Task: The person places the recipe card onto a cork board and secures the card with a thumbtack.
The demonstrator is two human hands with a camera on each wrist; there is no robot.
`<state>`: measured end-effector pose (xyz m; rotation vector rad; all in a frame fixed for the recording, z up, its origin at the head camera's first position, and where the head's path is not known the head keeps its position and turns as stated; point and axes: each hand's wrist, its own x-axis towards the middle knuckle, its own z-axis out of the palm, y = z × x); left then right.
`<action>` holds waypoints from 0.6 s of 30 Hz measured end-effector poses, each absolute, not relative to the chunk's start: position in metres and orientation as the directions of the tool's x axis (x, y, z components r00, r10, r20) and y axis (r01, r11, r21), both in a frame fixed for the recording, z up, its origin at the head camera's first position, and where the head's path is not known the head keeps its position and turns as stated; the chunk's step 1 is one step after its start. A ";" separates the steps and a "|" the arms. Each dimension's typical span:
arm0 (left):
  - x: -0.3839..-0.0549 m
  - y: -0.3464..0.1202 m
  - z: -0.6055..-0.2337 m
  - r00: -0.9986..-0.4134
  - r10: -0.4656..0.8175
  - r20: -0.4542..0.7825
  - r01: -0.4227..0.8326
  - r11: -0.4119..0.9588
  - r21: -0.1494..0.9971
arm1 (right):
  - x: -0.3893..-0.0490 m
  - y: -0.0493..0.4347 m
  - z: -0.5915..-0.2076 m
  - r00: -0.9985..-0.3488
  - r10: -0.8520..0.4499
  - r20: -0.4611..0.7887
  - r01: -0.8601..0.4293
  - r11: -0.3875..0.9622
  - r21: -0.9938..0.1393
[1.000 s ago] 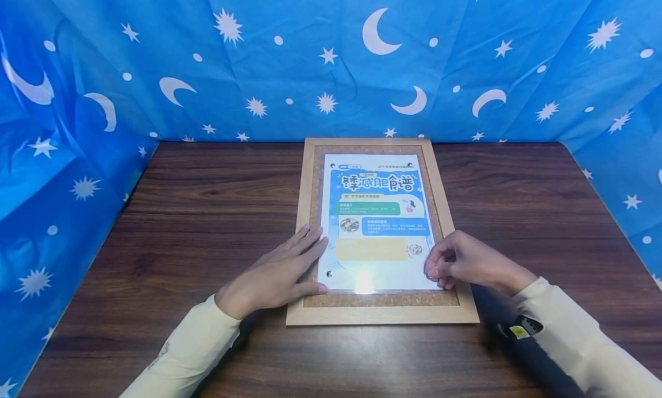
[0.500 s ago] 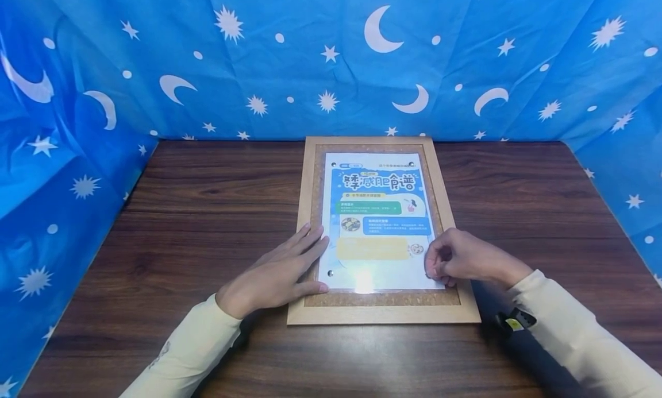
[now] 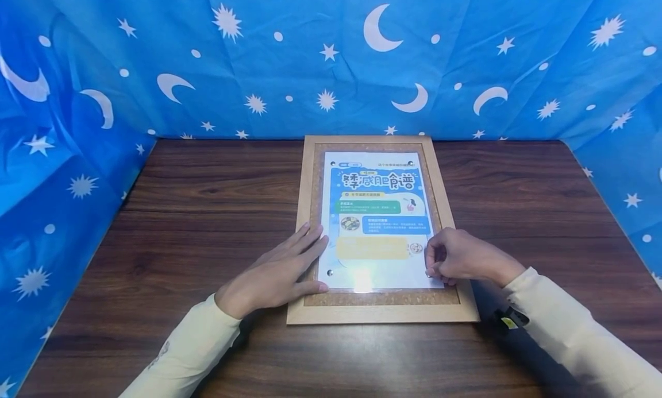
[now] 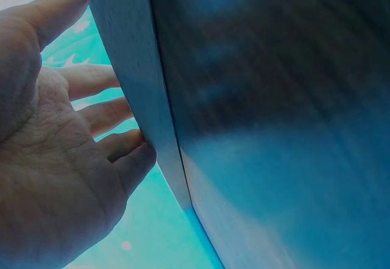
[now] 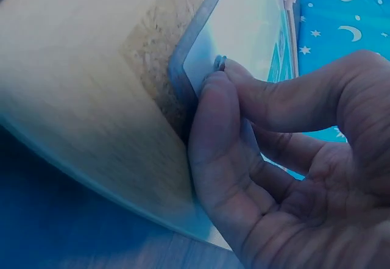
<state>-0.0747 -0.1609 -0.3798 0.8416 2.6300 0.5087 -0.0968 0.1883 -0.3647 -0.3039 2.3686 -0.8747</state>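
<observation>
A framed cork board (image 3: 383, 299) lies on the table, bearing a printed poster (image 3: 383, 181) in a clear plastic cover. Silver thumbtacks sit at the poster's top left (image 3: 333, 163), top right and bottom left corners. My left hand (image 3: 274, 277) rests on the board's left side, fingers fairly straight and spread, thumb near the bottom left corner. At the bottom right corner my right hand (image 3: 468, 257) pinches a silver thumbtack (image 5: 220, 61) between thumb and index finger, against the poster. The tack's point is hidden by the fingertips.
The board's pale wooden frame (image 3: 383, 315) reaches the back edge of the dark wood table (image 3: 207, 191). A blue curtain (image 3: 289, 53) with moons and stars hangs behind and at both sides. Light glares off the poster's lower part.
My right wrist and forearm have shifted slightly left, while the fingertips stay at the poster's bottom right corner. The left hand has kept its place on the board.
</observation>
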 end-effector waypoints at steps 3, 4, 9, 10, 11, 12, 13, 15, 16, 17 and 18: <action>-0.074 -0.162 -0.380 -0.774 0.599 -0.203 0.483 0.767 0.423 | -0.099 0.184 -0.364 -0.801 -0.388 -0.456 -0.017 0.777 -0.630; -0.074 -0.162 -0.379 -0.775 0.598 -0.203 0.482 0.768 0.423 | -0.100 0.183 -0.363 -0.802 -0.390 -0.453 -0.024 0.778 -0.628; -0.074 -0.163 -0.379 -0.777 0.596 -0.203 0.480 0.770 0.420 | -0.100 0.182 -0.361 -0.804 -0.392 -0.447 -0.039 0.785 -0.619; -0.074 -0.163 -0.379 -0.777 0.596 -0.204 0.480 0.770 0.420 | -0.099 0.182 -0.361 -0.805 -0.392 -0.445 -0.041 0.785 -0.618; -0.074 -0.163 -0.379 -0.776 0.596 -0.206 0.480 0.770 0.419 | -0.099 0.182 -0.361 -0.805 -0.392 -0.445 -0.039 0.784 -0.620; -0.074 -0.163 -0.379 -0.776 0.596 -0.206 0.481 0.770 0.419 | -0.099 0.183 -0.361 -0.805 -0.391 -0.445 -0.036 0.783 -0.621; -0.074 -0.163 -0.379 -0.776 0.596 -0.205 0.481 0.770 0.419 | -0.099 0.183 -0.361 -0.805 -0.390 -0.447 -0.032 0.781 -0.624; -0.075 -0.162 -0.379 -0.775 0.598 -0.205 0.482 0.769 0.420 | -0.098 0.185 -0.361 -0.805 -0.396 -0.443 -0.030 0.772 -0.635; -0.075 -0.161 -0.378 -0.773 0.601 -0.202 0.484 0.766 0.423 | -0.097 0.186 -0.361 -0.802 -0.401 -0.442 -0.030 0.767 -0.641; -0.076 -0.161 -0.378 -0.773 0.602 -0.200 0.485 0.764 0.426 | -0.097 0.188 -0.361 -0.800 -0.409 -0.439 -0.033 0.760 -0.649; -0.076 -0.160 -0.378 -0.772 0.604 -0.197 0.487 0.761 0.428 | -0.096 0.190 -0.360 -0.798 -0.416 -0.437 -0.037 0.756 -0.653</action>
